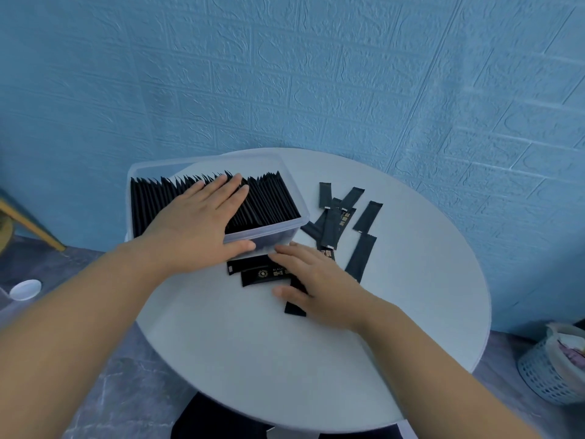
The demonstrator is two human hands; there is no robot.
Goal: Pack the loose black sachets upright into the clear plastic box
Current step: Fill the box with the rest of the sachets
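A clear plastic box (278,231) stands at the back left of the round white table, packed with several black sachets standing upright (272,198). My left hand (202,217) lies flat on top of those sachets with straight fingers, thumb against the box's front wall. Loose black sachets (340,217) lie scattered to the right of the box, and two more (253,270) lie in front of it. My right hand (313,286) rests palm down on the loose sachets near the box's front right corner, fingers extended and covering some of them.
The round white table (411,312) stands against a blue brick-pattern wall. A lattice basket (550,375) sits on the floor at the right, a small white dish (25,289) on the floor at the left, and a wooden leg (31,229) at the far left.
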